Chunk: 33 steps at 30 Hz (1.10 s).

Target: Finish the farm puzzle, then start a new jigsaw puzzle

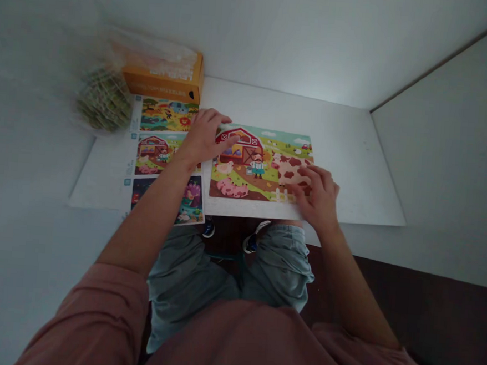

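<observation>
The farm picture (264, 175) lies flat on the table (354, 151), long axis nine-to-three, between two parted, loosely spread hands: left hand (207, 136) over its ten o'clock corner, right hand (320, 196) equally near at four!

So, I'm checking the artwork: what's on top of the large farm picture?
On the farm picture, the left hand overlaps the upper left and the right hand the right edge; what they cover cannot be seen.

White rectangular tabletop (367, 169) leaving sideways passage right of right hand (320, 196). Orange cardboard box (171, 85) standing beyond left hand (205, 138), blocking way forward-left; clear plastic bag of greenish pieces (103, 100) crowding farther left. Flat white wall (286, 46) rising ahead.
</observation>
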Available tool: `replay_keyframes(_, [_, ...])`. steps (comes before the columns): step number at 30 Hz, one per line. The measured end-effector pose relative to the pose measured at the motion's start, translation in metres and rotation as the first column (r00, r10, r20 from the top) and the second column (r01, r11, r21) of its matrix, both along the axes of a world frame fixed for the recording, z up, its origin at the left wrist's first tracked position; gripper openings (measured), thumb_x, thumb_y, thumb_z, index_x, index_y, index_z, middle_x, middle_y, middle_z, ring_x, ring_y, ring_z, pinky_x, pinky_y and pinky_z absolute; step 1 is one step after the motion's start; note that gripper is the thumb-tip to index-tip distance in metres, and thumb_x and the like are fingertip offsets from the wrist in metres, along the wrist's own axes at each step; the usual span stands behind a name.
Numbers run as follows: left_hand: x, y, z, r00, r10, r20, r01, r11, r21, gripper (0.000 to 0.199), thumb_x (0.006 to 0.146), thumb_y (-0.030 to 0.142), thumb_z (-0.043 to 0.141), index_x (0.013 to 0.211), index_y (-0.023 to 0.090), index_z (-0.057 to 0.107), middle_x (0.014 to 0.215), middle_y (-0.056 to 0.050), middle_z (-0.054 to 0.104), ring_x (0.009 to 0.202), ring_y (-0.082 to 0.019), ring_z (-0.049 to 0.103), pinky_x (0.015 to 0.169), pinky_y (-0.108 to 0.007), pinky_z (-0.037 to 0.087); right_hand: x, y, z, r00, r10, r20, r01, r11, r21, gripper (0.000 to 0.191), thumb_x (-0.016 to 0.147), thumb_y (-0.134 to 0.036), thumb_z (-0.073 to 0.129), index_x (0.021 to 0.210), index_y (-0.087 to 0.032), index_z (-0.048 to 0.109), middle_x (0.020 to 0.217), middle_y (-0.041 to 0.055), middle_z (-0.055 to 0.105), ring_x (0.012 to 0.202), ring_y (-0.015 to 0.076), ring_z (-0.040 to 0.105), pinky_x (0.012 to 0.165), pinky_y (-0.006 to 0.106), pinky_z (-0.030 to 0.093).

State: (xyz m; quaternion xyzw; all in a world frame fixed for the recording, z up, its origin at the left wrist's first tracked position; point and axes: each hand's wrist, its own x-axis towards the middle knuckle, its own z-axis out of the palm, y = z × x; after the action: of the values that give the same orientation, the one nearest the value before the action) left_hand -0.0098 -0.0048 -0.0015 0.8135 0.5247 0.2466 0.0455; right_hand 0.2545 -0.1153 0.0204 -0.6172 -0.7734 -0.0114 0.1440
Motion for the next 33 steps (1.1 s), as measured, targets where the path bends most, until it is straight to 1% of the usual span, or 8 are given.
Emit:
replay_keyframes(2, [0.002,-0.002,-0.001,0.999,0.028,-0.019,-0.027,0.997,0.066,0.029,0.074,0.036,0.037,0.094,0.015,0.043,0.096,-0.01,0.041,0.096,-0.023,0.03,0.081,-0.039,0.02,0.026,-0.007,-0.003,0.996,-0.093,-0.009,0.093,0.995,0.042,0.04,0.076,-0.034,0.031,0.115,-0.026,0.027,0.117,0.0034,0.028,0.105,0.0199,0.026,0.083,0.04,0.022])
replay_keyframes(5, [0.007,-0.009,0.005,0.996,0.028,-0.085,-0.017,0.991,0.136,0.026,0.076,0.033,0.032,0.088,0.014,0.046,0.089,-0.01,0.044,0.091,-0.022,0.034,0.079,-0.039,0.023,0.05,-0.016,-0.006,0.992,-0.123,-0.013,0.123,0.991,0.059,0.04,0.077,-0.032,0.028,0.117,-0.025,0.025,0.119,0.002,0.026,0.106,0.0184,0.025,0.085,0.038,0.021])
replay_keyframes(10, [0.024,-0.023,0.031,0.957,-0.075,-0.281,0.117,0.984,0.136,0.027,0.075,0.032,0.033,0.083,0.012,0.049,0.084,-0.011,0.046,0.085,-0.023,0.038,0.075,-0.039,0.025,0.058,-0.023,-0.001,0.994,-0.109,-0.012,0.11,0.992,0.069,0.04,0.078,-0.033,0.025,0.117,-0.025,0.024,0.118,0.0004,0.028,0.107,0.0169,0.025,0.087,0.036,0.02])
replay_keyframes(14, [0.055,-0.053,0.044,0.963,-0.002,-0.27,0.042,0.989,0.141,0.028,0.077,0.03,0.03,0.094,0.013,0.045,0.096,-0.011,0.044,0.094,-0.023,0.034,0.079,-0.04,0.022,0.062,-0.029,0.007,0.997,-0.076,-0.018,0.077,0.993,0.091,0.04,0.079,-0.032,0.023,0.119,-0.025,0.021,0.121,-0.0012,0.023,0.109,0.0153,0.021,0.088,0.035,0.018])
replay_keyframes(17, [0.084,-0.088,0.039,0.972,0.048,-0.23,-0.018,0.991,0.129,0.043,0.076,0.037,0.029,0.112,0.013,0.03,0.117,-0.01,0.028,0.108,-0.023,0.019,0.086,-0.04,0.014,0.064,-0.032,0.01,0.998,-0.051,-0.02,0.053,0.994,0.092,0.041,0.079,-0.032,0.023,0.119,-0.025,0.019,0.122,-0.002,0.02,0.11,0.0156,0.018,0.088,0.037,0.018])
replay_keyframes(20, [0.104,-0.115,0.026,0.967,0.06,-0.246,-0.052,0.998,0.038,0.053,0.075,0.043,0.026,0.119,0.016,0.017,0.124,-0.005,0.015,0.113,-0.021,0.005,0.091,-0.039,0.007,0.064,-0.035,0.01,0.998,-0.051,-0.021,0.053,0.996,0.076,0.041,0.079,-0.033,0.023,0.119,-0.025,0.02,0.122,-0.0018,0.021,0.11,0.0169,0.017,0.087,0.039,0.018])
replay_keyframes(24, [0.108,-0.122,0.019,0.967,0.058,-0.248,-0.073,0.996,-0.051,0.062,0.073,0.049,0.022,0.122,0.015,0.008,0.126,-0.002,0.008,0.113,-0.02,-0.004,0.093,-0.039,0.001,0.063,-0.037,0.006,0.999,-0.04,-0.013,0.041,0.996,0.077,0.039,0.079,-0.035,0.023,0.117,-0.027,0.024,0.121,-0.0037,0.022,0.111,0.0154,0.016,0.089,0.039,0.015])
replay_keyframes(33, [0.099,-0.143,0.03,0.979,-0.02,-0.203,0.001,0.996,-0.093,0.057,0.075,0.045,0.019,0.122,0.016,0.007,0.125,0.001,0.006,0.112,-0.018,-0.008,0.093,-0.04,-0.002,0.064,-0.039,0.005,0.996,-0.033,-0.085,0.039,0.996,0.078,0.038,0.079,-0.034,0.023,0.116,-0.028,0.025,0.119,-0.0026,0.027,0.111,0.0165,0.017,0.087,0.043,0.015])
